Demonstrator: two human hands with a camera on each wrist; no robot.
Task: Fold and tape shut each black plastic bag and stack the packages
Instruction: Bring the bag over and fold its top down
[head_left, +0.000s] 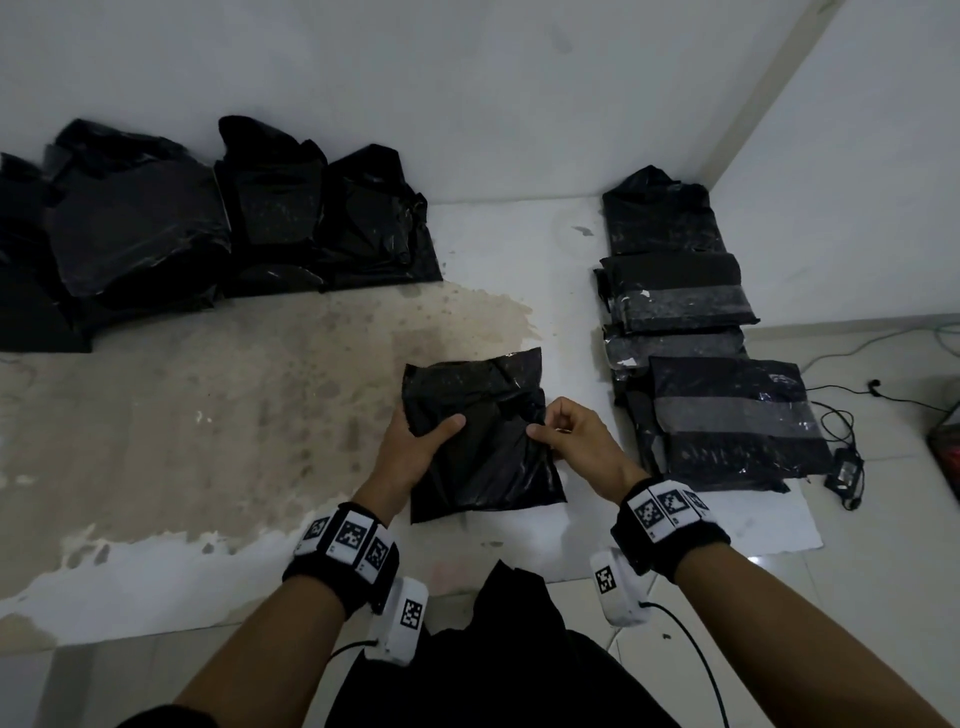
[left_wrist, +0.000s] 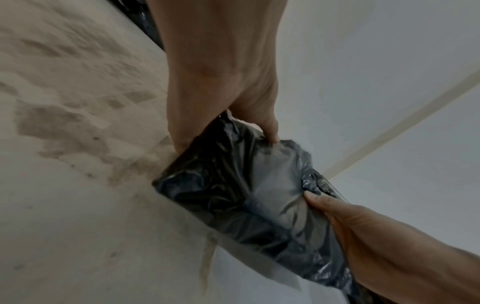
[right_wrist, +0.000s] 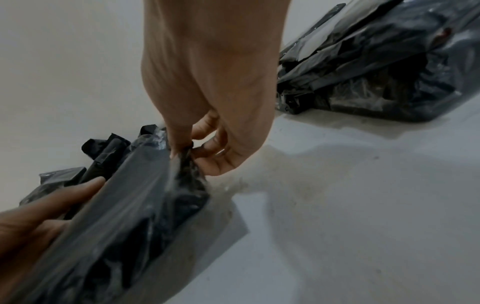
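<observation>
**Gripping one black bag with both hands**

Holding the black bag (head_left: 478, 441) at mid-height, the left hand (head_left: 415, 447) clamps the bag's left edge, thumb laid across the top face and fingers hidden beneath. The right hand (head_left: 571, 441) pinches a bunched fold of plastic on the bag's right side between thumb and fingers; the right wrist view confirms the pinch. The bag lies between the two hands, over the stained sheet (head_left: 208, 415). Beyond the left hand, near the wall, rests a pile of untaped bags (head_left: 208, 223). Just outside the right hand lies the stack of taped packages (head_left: 717, 374), each showing a grey tape band. Past that stack, cables and a power adapter (head_left: 844, 475) lie on the tiled floor.
</observation>
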